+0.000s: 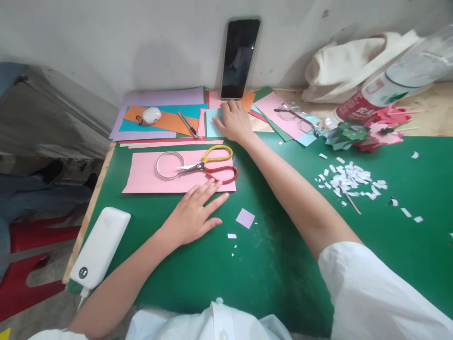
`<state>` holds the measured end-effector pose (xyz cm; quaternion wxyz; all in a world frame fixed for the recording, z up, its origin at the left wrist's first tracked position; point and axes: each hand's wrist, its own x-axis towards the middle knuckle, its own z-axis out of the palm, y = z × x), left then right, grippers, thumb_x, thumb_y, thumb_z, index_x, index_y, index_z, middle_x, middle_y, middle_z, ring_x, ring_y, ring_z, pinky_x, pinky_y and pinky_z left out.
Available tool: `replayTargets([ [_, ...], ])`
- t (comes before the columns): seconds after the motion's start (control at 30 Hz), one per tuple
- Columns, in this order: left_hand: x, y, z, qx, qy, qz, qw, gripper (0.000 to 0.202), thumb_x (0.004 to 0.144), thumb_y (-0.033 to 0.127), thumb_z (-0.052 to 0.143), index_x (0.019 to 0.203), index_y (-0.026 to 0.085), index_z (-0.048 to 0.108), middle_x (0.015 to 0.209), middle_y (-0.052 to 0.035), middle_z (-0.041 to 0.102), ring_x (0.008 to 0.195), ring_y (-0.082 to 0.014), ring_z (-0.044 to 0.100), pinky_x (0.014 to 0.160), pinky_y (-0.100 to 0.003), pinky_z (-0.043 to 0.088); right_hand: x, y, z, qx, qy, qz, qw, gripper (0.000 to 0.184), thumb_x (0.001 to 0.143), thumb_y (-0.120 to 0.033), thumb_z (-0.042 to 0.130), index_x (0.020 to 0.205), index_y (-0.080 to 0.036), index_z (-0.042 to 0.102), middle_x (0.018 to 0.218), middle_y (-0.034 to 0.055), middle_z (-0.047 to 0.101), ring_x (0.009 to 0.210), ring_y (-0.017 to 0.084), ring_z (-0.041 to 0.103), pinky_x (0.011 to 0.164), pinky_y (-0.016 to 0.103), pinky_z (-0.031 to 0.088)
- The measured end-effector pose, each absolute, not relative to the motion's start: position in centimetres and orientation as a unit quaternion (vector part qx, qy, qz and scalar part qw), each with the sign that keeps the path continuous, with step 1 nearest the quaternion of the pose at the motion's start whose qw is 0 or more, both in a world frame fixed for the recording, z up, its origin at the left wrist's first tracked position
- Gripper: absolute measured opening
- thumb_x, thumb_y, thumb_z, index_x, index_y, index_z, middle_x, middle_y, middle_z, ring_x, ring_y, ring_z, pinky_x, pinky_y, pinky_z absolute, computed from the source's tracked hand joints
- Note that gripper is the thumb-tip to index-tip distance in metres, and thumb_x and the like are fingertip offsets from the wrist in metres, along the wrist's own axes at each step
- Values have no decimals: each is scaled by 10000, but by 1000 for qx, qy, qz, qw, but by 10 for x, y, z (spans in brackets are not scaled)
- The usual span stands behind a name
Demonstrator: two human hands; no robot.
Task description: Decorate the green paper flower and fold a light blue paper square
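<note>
My left hand (194,212) lies flat on the green table with fingers spread, its fingertips at the lower edge of a pink paper sheet (141,172). On that sheet rest scissors (200,166) with one yellow and one red handle, and a silvery ring-shaped item (156,165). My right hand (235,123) reaches to the back, fingers stretched over a light blue paper (213,123), just below an upright phone (240,59). Its thumb points left, and nothing shows in its grasp. A small lilac paper square (245,218) lies right of my left hand.
White paper scraps (350,178) are heaped on the right, near paper flowers (382,127) and a tilted bottle (375,94). Glasses (297,115) lie on coloured sheets. A pen-like tool (188,124) and white earbud case (151,115) are back left. A power bank (101,248) sits front left.
</note>
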<state>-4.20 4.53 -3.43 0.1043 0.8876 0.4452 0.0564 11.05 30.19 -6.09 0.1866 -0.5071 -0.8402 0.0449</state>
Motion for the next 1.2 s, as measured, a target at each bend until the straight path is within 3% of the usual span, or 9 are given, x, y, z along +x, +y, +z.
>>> replayTargets([
  [0.13, -29, 36, -40, 913, 370, 56, 160, 639, 937, 534, 503, 1467, 192, 407, 1588, -81, 339, 1489, -267, 290, 1196, -445, 324, 111, 302, -65, -527, -830, 38, 179, 479, 957, -422, 345, 1286, -98, 473, 1348, 232, 480, 1255, 388, 406, 1031, 531, 324],
  [0.33, -24, 30, -46, 909, 383, 51, 156, 685, 938, 512, 508, 1485, 126, 361, 1598, -101, 310, 1501, -260, 263, 1211, -424, 311, 123, 276, -39, -486, -841, 25, 237, 402, 1010, -371, 243, 1312, -199, 445, 1386, 124, 501, 1291, 263, 413, 1104, 438, 292],
  [0.5, -24, 32, -47, 902, 387, 93, 165, 554, 953, 461, 505, 1413, 158, 456, 1530, -127, 428, 1453, -278, 360, 1174, -466, 370, 151, 186, -26, -417, -866, 41, 271, 351, 998, -366, 290, 1135, -207, 571, 1175, 116, 628, 1159, 283, 524, 1012, 483, 366],
  [0.6, -24, 34, -48, 895, 391, 123, 174, 493, 968, 388, 481, 1389, 130, 468, 1469, -154, 495, 1408, -275, 426, 1149, -467, 407, 175, 115, -31, -325, -900, 62, 282, 240, 955, -306, 408, 985, -206, 624, 982, 90, 696, 986, 247, 601, 878, 428, 462],
  [0.67, -25, 35, -48, 883, 407, 143, 184, 428, 985, 279, 419, 1376, 114, 472, 1441, -154, 523, 1382, -249, 459, 1141, -441, 423, 187, 70, -35, -258, -929, 54, 260, 203, 933, -283, 478, 997, -205, 654, 951, 72, 718, 944, 221, 631, 857, 389, 497],
  [0.73, -28, 37, -47, 872, 417, 162, 198, 406, 981, 193, 364, 1366, 139, 483, 1436, -126, 533, 1376, -214, 466, 1152, -418, 414, 194, 32, -40, -218, -945, 40, 239, 264, 936, -300, 494, 1098, -183, 667, 1087, 77, 727, 1088, 230, 632, 954, 385, 492],
  [0.83, -32, 40, -46, 899, 355, 149, 209, 449, 962, 141, 344, 1388, 183, 479, 1478, -85, 505, 1433, -189, 397, 1162, -402, 390, 194, -4, -49, -206, -958, 108, 168, 557, 964, -476, 414, 1350, -96, 548, 1433, 143, 541, 1337, 283, 498, 1091, 423, 433],
  [1.03, -32, 40, -43, 940, 296, 43, 163, 472, 991, 221, 362, 1458, 195, 425, 1534, -27, 438, 1486, -196, 304, 1191, -383, 308, 192, -16, -62, -168, -950, 237, 114, 725, 951, -576, 410, 1500, -105, 364, 1551, 143, 382, 1466, 281, 329, 1205, 480, 311],
  [1.2, -32, 42, -46, 924, 357, 81, 111, 460, 986, 242, 418, 1436, 151, 447, 1521, -85, 452, 1446, -235, 372, 1158, -417, 336, 196, -13, -58, -174, -953, 223, 109, 735, 964, -565, 402, 1513, -82, 323, 1591, 131, 291, 1485, 260, 290, 1226, 459, 288],
])
